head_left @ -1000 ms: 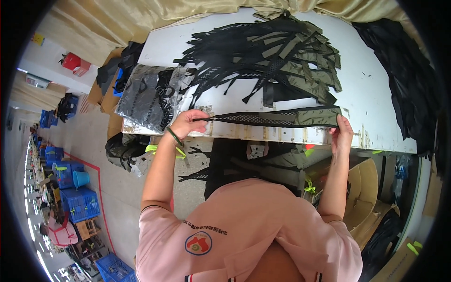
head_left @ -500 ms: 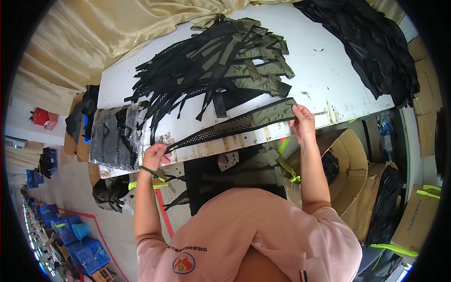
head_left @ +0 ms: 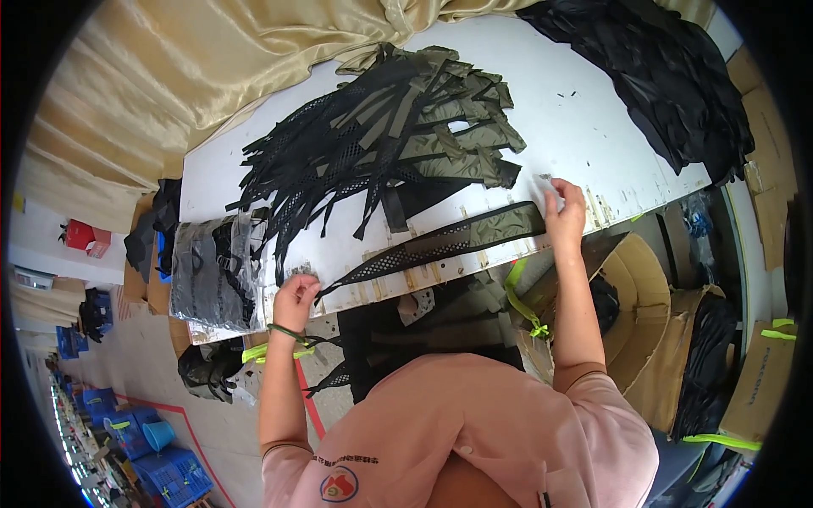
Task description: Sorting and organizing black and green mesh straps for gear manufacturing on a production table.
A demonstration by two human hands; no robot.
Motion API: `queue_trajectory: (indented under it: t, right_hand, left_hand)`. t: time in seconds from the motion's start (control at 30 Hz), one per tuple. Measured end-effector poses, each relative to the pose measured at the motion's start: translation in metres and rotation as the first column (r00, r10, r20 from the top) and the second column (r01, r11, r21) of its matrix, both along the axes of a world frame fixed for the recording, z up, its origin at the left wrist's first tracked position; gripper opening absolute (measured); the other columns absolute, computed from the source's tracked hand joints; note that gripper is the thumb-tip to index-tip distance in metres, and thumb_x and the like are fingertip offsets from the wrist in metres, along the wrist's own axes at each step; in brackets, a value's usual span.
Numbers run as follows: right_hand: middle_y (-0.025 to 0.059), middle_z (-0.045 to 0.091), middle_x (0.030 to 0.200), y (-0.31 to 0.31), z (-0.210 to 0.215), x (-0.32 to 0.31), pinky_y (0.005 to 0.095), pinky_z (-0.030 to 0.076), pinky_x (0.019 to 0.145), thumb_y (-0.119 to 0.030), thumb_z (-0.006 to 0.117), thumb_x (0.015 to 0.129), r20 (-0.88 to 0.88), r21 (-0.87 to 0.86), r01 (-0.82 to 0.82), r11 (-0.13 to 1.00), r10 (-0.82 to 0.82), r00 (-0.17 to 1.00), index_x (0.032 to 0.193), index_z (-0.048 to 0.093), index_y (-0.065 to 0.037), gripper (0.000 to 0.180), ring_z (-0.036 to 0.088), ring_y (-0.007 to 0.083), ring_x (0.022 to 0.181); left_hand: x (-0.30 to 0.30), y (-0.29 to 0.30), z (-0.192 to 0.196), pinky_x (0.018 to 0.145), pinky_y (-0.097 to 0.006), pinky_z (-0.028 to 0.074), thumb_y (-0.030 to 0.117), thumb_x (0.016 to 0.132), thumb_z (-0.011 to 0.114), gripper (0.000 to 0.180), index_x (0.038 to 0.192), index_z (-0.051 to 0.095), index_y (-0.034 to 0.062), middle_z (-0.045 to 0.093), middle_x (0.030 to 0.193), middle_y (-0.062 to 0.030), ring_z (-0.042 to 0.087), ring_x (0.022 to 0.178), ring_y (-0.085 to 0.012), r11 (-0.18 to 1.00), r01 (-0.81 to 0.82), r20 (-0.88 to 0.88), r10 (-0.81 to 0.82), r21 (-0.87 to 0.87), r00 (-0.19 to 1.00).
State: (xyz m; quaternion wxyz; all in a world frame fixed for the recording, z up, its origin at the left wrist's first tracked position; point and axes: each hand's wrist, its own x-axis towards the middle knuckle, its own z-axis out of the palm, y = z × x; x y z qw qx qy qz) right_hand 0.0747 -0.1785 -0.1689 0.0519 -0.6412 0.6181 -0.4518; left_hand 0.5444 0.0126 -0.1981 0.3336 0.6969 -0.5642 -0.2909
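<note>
A long strip of black mesh and olive fabric lies stretched along the near edge of the white table. My left hand pinches its pointed mesh end at the left. My right hand presses flat on its olive end at the right. Just beyond the strip sits a big heap of similar black mesh and olive strips.
A clear plastic bag of dark pieces lies at the table's left end. Black fabric is piled at the far right. Gold cloth drapes behind the table. Open cardboard boxes stand under the table at right; blue crates sit lower left.
The view has swung so the table sits more tilted. Both hands still hold the strip's ends, and the strip now rests flatter on the table edge.
</note>
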Motion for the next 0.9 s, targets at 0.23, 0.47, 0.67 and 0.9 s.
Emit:
queue_trajectory:
  t: [0.23, 0.47, 0.67, 0.9]
  right_hand:
    - [0.0112, 0.057, 0.087, -0.004, 0.008, 0.093, 0.0375, 0.044, 0.078, -0.006, 0.063, 0.074, -0.074, 0.076, -0.542, 0.837, 0.547, 0.834, 0.089, 0.061, -0.007, 0.015, 0.054, 0.0305, 0.089]
    - [0.0074, 0.057, 0.081, -0.058, -0.005, 0.132, 0.0382, 0.039, 0.075, -0.015, 0.066, 0.072, -0.276, 0.082, -0.457, 0.886, 0.46, 0.844, 0.082, 0.061, -0.01, 0.012, 0.053, 0.0289, 0.088]
    - [0.0042, 0.063, 0.077, -0.095, 0.11, 0.122, 0.0245, 0.046, 0.065, -0.012, 0.064, 0.081, 0.4, -0.029, -0.677, 0.735, 0.629, 0.666, 0.093, 0.06, -0.003, 0.016, 0.058, 0.011, 0.07]
    - [0.0029, 0.064, 0.083, -0.065, 0.199, 0.122, 0.021, 0.047, 0.068, -0.011, 0.062, 0.084, 0.694, -0.186, -0.823, 0.536, 0.665, 0.277, 0.097, 0.06, 0.001, 0.017, 0.057, 0.0064, 0.073]
  left_hand:
    - [-0.1, -0.052, 0.055, 0.074, -0.036, 0.047, 0.011, 0.076, 0.066, 0.014, 0.088, 0.062, 0.0038, 0.062, 0.089, -0.0125, 0.058, 0.085, -0.0291, 0.958, 0.157, 0.214, -0.106, -0.238, 0.971]
    - [-0.157, -0.058, 0.0, 0.099, -0.047, 0.032, 0.019, 0.073, 0.07, 0.048, 0.117, 0.053, 0.009, 0.047, 0.125, -0.0176, 0.041, 0.118, -0.0374, 0.834, 0.526, 0.373, -0.44, -0.168, 0.817]
    - [-0.159, -0.058, 0.002, 0.105, -0.05, 0.024, 0.023, 0.074, 0.071, 0.05, 0.118, 0.052, 0.0101, 0.044, 0.128, -0.0175, 0.035, 0.124, -0.0381, 0.873, 0.47, 0.299, -0.417, -0.129, 0.858]
    - [-0.15, -0.063, 0.007, 0.098, -0.044, 0.035, 0.023, 0.078, 0.067, 0.042, 0.116, 0.054, 0.0105, 0.052, 0.119, -0.0161, 0.046, 0.115, -0.0331, 0.925, 0.35, 0.023, -0.351, -0.145, 0.936]
